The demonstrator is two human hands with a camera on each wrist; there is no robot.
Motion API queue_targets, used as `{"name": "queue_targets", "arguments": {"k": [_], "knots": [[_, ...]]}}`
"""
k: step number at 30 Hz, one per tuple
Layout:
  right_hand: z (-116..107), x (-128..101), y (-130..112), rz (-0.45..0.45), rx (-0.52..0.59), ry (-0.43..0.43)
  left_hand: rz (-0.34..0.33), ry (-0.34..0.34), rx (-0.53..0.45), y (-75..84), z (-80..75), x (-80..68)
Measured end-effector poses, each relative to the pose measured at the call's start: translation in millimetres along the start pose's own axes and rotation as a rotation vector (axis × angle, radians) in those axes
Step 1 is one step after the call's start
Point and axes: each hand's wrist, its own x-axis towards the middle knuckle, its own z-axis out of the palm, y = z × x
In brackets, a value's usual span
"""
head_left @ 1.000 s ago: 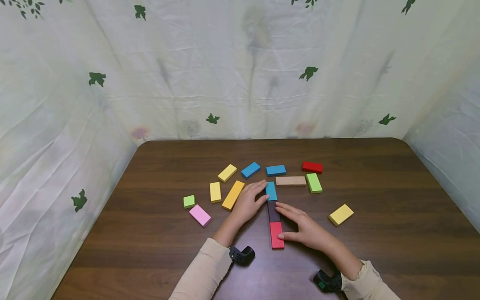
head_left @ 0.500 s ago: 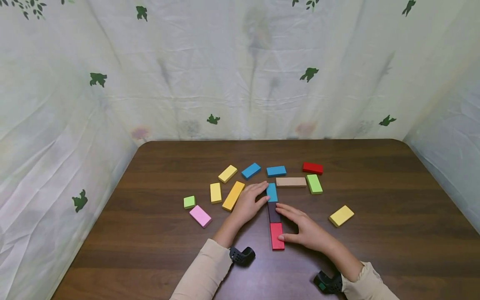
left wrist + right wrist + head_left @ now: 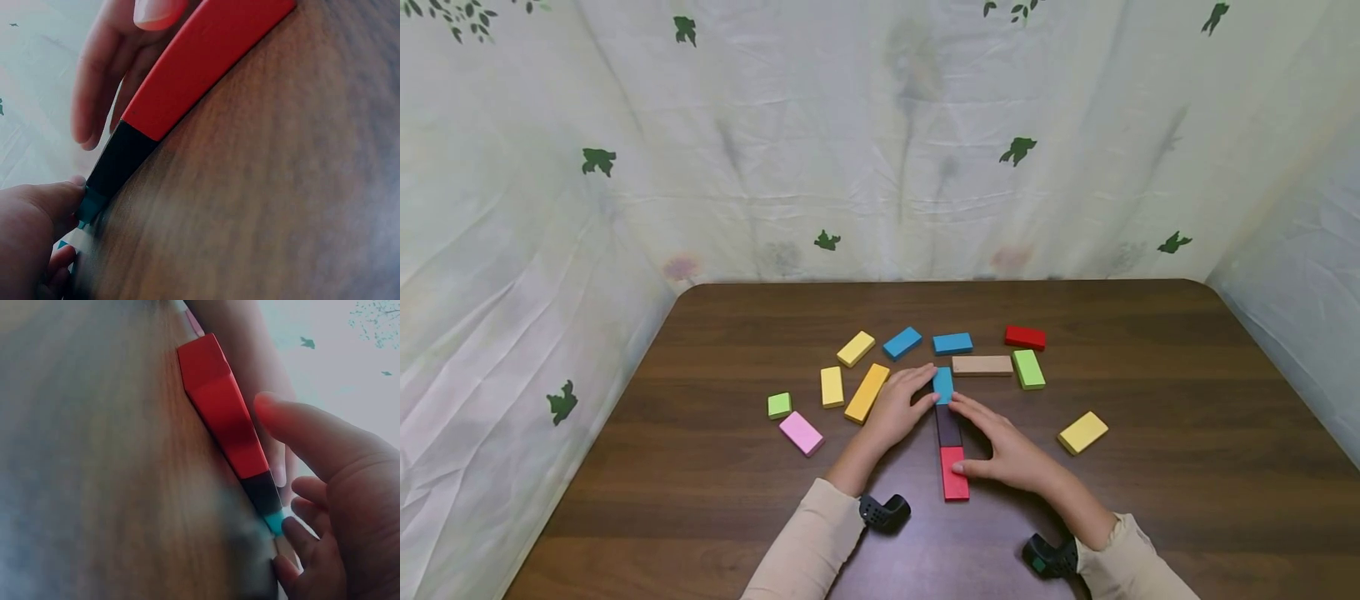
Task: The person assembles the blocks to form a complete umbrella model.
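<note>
A straight row of flat blocks lies end to end on the brown table: a blue block (image 3: 943, 386) at the far end, a dark purple block (image 3: 948, 426) in the middle, and a red block (image 3: 955, 479) nearest me. My left hand (image 3: 898, 407) rests along the left side of the blue block, thumb and forefinger tips right at its edge. From the right, my right hand (image 3: 1011, 450) spreads over the row. Its forefinger tip is where blue meets dark purple; its thumb overlaps the red block. In the right wrist view that thumb (image 3: 294, 422) is extended beside the red block.
Beyond the row lie a tan block (image 3: 982, 366), two blue blocks, a green block (image 3: 1028, 369) and a red one (image 3: 1025, 337). Yellow blocks, a pink block (image 3: 801, 433) and a small green block (image 3: 778, 405) are to the left. A yellow block (image 3: 1082, 432) sits at right.
My right hand has shifted slightly forward and left, its fingertips moving up the dark purple block to the blue block's near end. The left hand and the blocks stay in place.
</note>
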Motion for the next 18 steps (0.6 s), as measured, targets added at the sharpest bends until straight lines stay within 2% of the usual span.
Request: {"name": "queue_targets", "arguments": {"k": [8,12,15,18], "knots": [[-1.3,2.9,3.5,0.006,-0.040,-0.041,-0.005,-0.001,0.013,0.3,0.5,0.5],[-0.8,3.1,3.8,0.009,-0.042,-0.046,-0.034,0.014,-0.032,1.9,-0.6,0.2],[-0.3,3.2,4.2,0.010,-0.041,-0.044,-0.045,0.063,-0.078,4.0,-2.2,-0.9],[-0.4,3.5,4.9,0.010,-0.037,-0.042,-0.043,0.147,-0.086,6.3,-4.8,-2.6]]}}
